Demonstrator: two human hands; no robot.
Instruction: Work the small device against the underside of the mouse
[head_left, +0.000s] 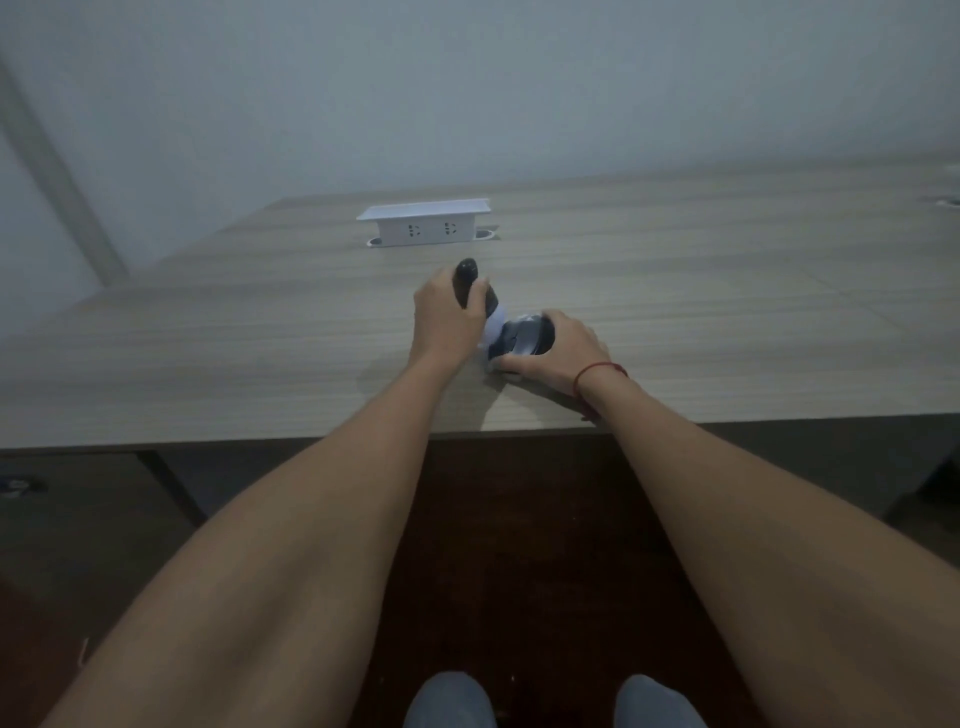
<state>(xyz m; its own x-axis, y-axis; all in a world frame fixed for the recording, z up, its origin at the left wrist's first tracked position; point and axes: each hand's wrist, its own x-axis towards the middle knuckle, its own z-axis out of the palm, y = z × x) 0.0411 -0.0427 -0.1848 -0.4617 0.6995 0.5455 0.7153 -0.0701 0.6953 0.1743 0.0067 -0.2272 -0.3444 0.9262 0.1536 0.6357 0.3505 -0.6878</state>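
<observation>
Wooden desk (675, 312): both hands grip dark rounded objects (524, 338).

A wood-grain table (701, 291) stands against a plain pale wall (467, 78), dim light overhead, dark floor (519, 545) underneath.

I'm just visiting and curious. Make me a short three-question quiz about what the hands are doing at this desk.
1. True or false: the left hand grips a dark handle.
2. Which wrist wears the red string? A) left B) right
3. What white thing stands on the table beyond the hands?

Key:
1. True.
2. B; the right hand rests on a dark rounded object that is too blurred to name.
3. A pop-up socket box with its lid raised.
</observation>
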